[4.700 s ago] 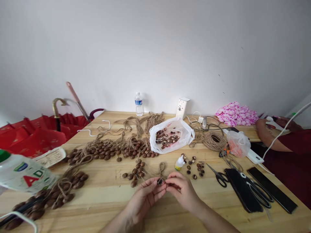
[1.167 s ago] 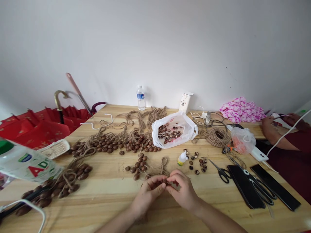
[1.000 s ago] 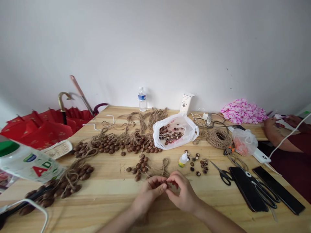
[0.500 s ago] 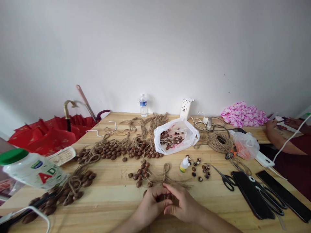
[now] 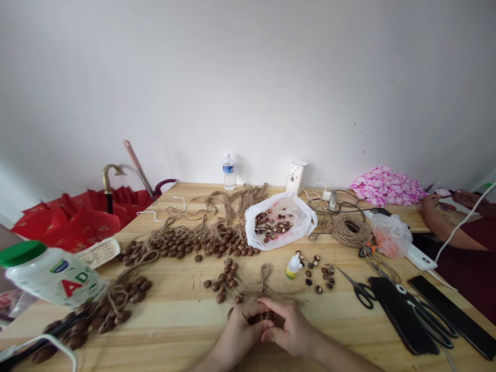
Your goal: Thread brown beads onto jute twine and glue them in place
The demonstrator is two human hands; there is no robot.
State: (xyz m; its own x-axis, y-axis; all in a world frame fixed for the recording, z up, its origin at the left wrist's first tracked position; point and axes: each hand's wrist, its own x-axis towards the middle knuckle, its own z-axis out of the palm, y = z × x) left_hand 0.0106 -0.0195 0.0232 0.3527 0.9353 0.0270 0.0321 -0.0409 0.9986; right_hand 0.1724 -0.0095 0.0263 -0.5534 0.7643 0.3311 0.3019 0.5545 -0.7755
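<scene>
My left hand and my right hand meet at the front of the table, fingers curled and thumbs close together. Between them a brown nut shell shows in part; the fingers cover the rest. Just beyond my fingertips lies a looped twine cord with loose strands fanning to both sides. Left of it is a small cluster of round brown nuts on strings. A small glue bottle stands to the right, and open half shells lie beside it.
A white plastic bag holds more shells. Strung nuts lie at left, near a large white jar. Scissors, phones and a twine coil lie at right. Another person's arm rests at far right.
My hands keep almost the same closed pose around the nut shell. The whole view has shifted slightly, with the back of the table a little lower in the picture.
</scene>
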